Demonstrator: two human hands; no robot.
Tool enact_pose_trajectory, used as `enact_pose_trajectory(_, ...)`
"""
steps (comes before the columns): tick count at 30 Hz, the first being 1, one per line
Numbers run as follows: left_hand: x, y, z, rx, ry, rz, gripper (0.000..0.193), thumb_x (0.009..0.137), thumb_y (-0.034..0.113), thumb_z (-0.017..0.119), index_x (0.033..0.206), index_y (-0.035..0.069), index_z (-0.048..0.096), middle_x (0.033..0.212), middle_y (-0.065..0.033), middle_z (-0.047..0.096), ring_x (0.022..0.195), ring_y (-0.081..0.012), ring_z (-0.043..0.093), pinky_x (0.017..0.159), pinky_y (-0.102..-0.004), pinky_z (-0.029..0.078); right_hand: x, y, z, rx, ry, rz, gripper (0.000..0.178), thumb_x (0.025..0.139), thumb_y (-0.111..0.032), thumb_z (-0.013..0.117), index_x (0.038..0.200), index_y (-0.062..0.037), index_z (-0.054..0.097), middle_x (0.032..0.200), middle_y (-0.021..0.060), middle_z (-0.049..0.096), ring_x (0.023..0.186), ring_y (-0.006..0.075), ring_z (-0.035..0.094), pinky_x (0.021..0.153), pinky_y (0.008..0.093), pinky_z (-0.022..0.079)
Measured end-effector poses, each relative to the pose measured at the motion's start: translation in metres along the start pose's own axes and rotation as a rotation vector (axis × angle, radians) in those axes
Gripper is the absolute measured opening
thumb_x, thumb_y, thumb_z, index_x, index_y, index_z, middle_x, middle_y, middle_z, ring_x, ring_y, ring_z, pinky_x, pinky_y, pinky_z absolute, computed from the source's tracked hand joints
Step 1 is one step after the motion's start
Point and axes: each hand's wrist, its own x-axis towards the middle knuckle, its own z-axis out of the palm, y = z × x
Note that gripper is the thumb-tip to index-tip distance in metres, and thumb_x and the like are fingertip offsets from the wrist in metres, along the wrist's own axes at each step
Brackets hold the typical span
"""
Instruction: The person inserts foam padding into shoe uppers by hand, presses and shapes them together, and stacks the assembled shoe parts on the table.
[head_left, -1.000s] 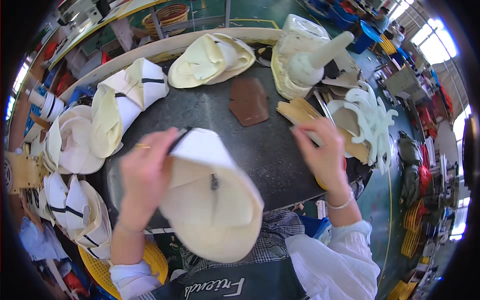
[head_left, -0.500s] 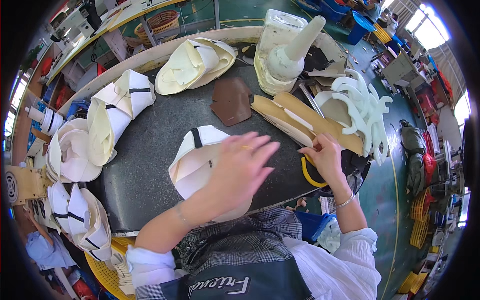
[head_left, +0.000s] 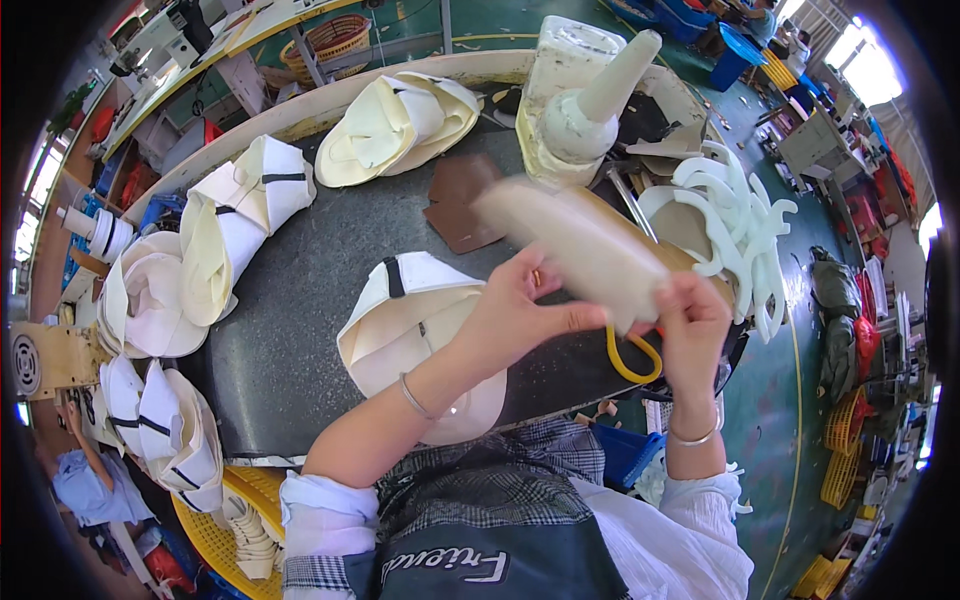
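Tan sheet (head_left: 585,245) just came up, pinched in my right hand (head_left: 692,312); my left hand (head_left: 525,305) was at its edge, hold unclear. Work had left the white piece (head_left: 395,345).

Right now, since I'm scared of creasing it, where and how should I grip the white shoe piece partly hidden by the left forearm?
Probably pinch the white shoe piece by its raised far wall, near the black strap, coming from the far left: that wall looks thin and uncovered, while the left forearm hides some of the nearer side.
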Motion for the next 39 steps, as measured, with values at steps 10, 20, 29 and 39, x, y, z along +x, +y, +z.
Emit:
enact_pose_trajectory(10, -0.023, 0.040, -0.027, -0.323, 0.164, 0.009, 0.024, 0.079, 0.001, 0.073, 0.100, -0.003, 0.064, 0.095, -0.0081, 0.068, 0.084, -0.0121, 0.064, 0.074, -0.0264, 0.051, -0.014, -0.023, 0.038, 0.162, -0.473, 0.148, 0.015, 0.095, -0.003, 0.050, 0.100, 0.0088, 0.059, 0.085, 0.0159, 0.067, 0.072, 0.0235, 0.069, 0.063, 0.0305, 0.059)
enact_pose_trajectory(20, 0.038, -0.004, 0.006, -0.152, 0.038, -0.153, 0.041, 0.075, 0.005, 0.077, 0.110, 0.000, 0.055, 0.103, -0.0091, 0.065, 0.092, -0.0142, 0.064, 0.080, -0.0283, 0.053, -0.020, -0.010, -0.080, 0.489, 0.355, -0.150, 0.014, 0.095, -0.008, 0.054, 0.096, 0.0047, 0.061, 0.086, 0.0161, 0.067, 0.070, 0.0161, 0.067, 0.059, 0.0226, 0.056)
enact_pose_trajectory(29, -0.048, 0.031, 0.040, 1.118, 0.209, 0.872, 0.052, 0.070, 0.019, 0.078, 0.120, 0.013, 0.063, 0.121, -0.0025, 0.052, 0.110, -0.0257, 0.039, 0.090, -0.0382, 0.031, -0.049, -0.013, -0.011, 0.424, -0.116, 0.073, 0.020, 0.097, -0.013, 0.052, 0.090, 0.0049, 0.057, 0.071, 0.0089, 0.061, 0.050, 0.0118, 0.058, 0.041, 0.0225, 0.047)
enact_pose_trajectory(39, -0.093, 0.088, -0.010, 0.804, 0.029, 0.502, 0.035, 0.069, 0.020, 0.078, 0.103, 0.012, 0.072, 0.099, -0.0002, 0.065, 0.091, -0.0217, 0.053, 0.082, -0.0323, 0.040, -0.055, -0.042, 0.061, 0.059, -0.406, -0.570, 0.009, 0.085, 0.000, 0.061, 0.082, 0.0018, 0.054, 0.063, 0.0086, 0.057, 0.050, 0.0097, 0.052, 0.044, 0.0230, 0.039)
